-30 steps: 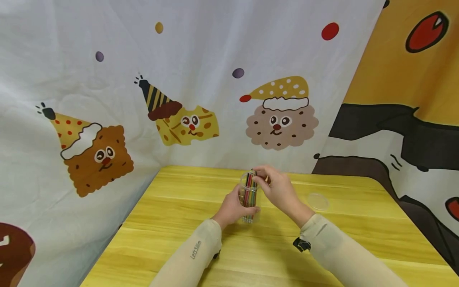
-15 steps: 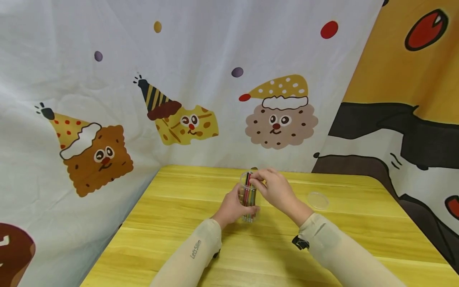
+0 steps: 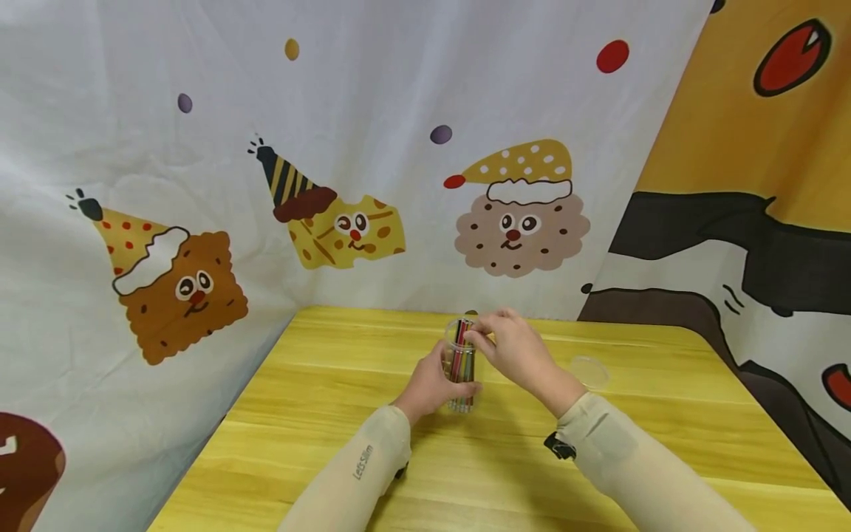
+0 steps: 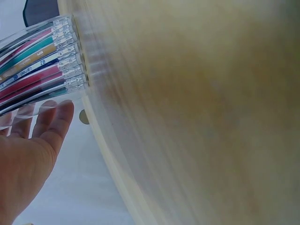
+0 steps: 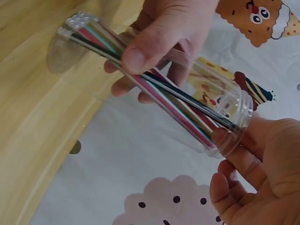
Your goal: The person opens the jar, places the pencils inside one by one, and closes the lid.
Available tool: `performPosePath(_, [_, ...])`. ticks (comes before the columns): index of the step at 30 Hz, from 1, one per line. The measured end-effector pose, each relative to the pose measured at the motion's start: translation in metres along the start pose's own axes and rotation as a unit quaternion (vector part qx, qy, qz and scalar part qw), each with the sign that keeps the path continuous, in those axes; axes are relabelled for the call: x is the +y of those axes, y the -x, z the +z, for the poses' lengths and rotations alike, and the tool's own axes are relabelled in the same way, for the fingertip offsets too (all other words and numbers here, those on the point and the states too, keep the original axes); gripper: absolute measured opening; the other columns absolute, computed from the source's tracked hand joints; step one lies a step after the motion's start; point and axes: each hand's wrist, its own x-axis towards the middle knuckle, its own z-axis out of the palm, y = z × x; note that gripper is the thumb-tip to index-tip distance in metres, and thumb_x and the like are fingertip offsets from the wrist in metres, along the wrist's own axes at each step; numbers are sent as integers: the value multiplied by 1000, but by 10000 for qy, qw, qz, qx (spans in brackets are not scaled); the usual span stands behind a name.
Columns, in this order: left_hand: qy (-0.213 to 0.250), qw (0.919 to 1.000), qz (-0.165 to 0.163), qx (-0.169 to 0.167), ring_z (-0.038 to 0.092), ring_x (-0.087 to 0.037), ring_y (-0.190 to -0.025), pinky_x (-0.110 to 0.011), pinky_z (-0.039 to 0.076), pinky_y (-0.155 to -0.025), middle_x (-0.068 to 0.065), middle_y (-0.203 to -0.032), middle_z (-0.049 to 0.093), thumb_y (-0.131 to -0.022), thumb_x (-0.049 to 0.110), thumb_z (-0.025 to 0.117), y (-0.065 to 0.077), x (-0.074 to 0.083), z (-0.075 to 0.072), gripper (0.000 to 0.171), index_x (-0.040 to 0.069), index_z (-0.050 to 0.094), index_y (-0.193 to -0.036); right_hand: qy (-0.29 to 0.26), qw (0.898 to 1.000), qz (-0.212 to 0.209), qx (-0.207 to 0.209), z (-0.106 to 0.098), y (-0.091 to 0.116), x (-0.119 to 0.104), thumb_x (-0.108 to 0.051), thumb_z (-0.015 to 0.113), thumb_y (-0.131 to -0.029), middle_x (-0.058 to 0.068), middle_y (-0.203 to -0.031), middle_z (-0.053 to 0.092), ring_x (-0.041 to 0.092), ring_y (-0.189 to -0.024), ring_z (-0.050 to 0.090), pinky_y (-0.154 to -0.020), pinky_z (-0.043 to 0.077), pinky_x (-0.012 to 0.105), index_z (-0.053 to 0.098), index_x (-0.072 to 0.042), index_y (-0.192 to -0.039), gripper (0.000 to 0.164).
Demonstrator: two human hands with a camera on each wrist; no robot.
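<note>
A clear jar (image 3: 450, 336) full of several coloured pencils (image 3: 462, 365) stands upright near the back of the table. My left hand (image 3: 428, 383) grips the jar, thumb across its front and fingers behind. In the left wrist view, the clear-tipped pencil ends (image 4: 65, 51) show at the jar's bottom, above that hand's fingers (image 4: 58, 122). At the mouth, my right hand (image 3: 515, 351) reaches over the rim. In the right wrist view its thumb and forefinger (image 5: 241, 157) pinch at the tops of the pencils just inside the opening; the exact contact is partly blurred by the plastic.
A round clear lid (image 3: 589, 373) lies flat on the yellow wood-grain table (image 3: 332, 443), right of the hands. A white cloth (image 3: 372, 89) with cartoon prints hangs behind the table's back edge. Black bands (image 3: 560, 446) sit at the wrists.
My right hand has lowered slightly and shifted left, its fingertips going from above the rim into the jar's mouth. My left hand and the jar have stayed in place.
</note>
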Motion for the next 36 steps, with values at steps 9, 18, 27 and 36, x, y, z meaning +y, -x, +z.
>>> performPosePath(9, [5,10000,-47,-28,68,-18,-88,-34,58,-75,-5,-114,64,-84,47,92,1,1,-1,71,27,49,-137,902,9917,-836,372,13,10,8,-47,76,-98,-3,-92,77,19,-88,51,-72,51,34,75,-16,-104,32])
performPosePath(18, [-89,10000,-24,-19,65,-18,-87,-34,55,-72,-5,-112,61,-84,51,91,1,1,-2,67,25,49,-128,1082,9843,-1169,758,21,14,10,-47,80,-94,0,-94,79,23,-95,59,-77,56,37,75,-11,-109,40])
performPosePath(27, [-29,10000,-24,-54,66,-19,-86,-34,56,-71,-6,-112,61,-86,45,91,2,-1,0,61,25,49,-126,1514,9675,-1499,1360,34,17,13,-41,85,-90,1,-89,75,28,-98,63,-76,61,38,73,-10,-109,39])
performPosePath(36, [36,10000,38,-39,66,-18,-85,-34,56,-71,-6,-112,61,-85,46,91,3,-1,0,62,27,50,-127,1505,9447,-1976,2141,46,19,11,-32,92,-84,10,-94,72,29,-84,61,-68,58,35,72,-2,-109,44])
